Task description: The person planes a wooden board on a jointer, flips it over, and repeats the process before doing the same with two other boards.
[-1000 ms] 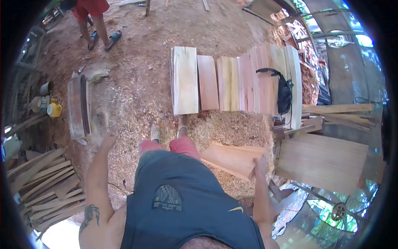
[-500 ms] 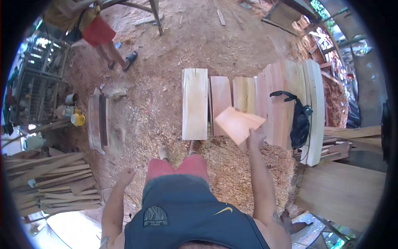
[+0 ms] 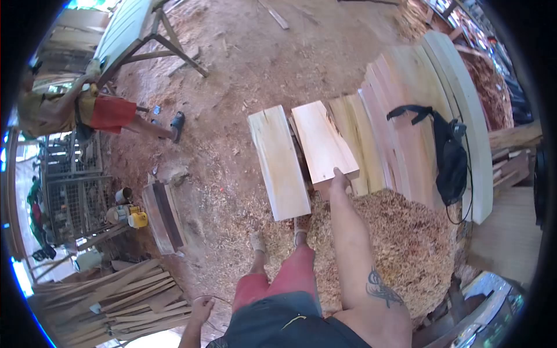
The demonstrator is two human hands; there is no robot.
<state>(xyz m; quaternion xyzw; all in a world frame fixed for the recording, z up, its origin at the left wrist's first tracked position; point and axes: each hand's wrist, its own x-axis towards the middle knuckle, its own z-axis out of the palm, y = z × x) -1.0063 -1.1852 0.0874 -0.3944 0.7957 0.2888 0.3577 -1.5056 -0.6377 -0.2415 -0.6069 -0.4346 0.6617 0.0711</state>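
Note:
My right hand point(image 3: 340, 179) grips the near end of a thick, pale wooden board point(image 3: 322, 141), with the thumb on its top face and the fingers hidden below. That board lies over a pinkish plank in the row, whose near end peeks out underneath. Left of it is a longer, pale plank point(image 3: 279, 164); to its right is a yellowish plank point(image 3: 355, 136). Hanging low beside the stacked offcuts, my left hand point(image 3: 202, 308) has loosely curled fingers and no visible object in it.
A black bag point(image 3: 449, 159) rests on the wide boards point(image 3: 406, 127) at right. Wood shavings point(image 3: 400, 249) cover the ground near my feet. Stacked strips point(image 3: 127, 307) lie at lower left, near a yellow container point(image 3: 138, 218). Another person point(image 3: 110, 113) stands at a slanted workbench point(image 3: 130, 37).
My right hand has carried the board forward and lowered it over the row, turning it lengthwise. The view has rotated and shifted. More of the other person and the workbench shows now.

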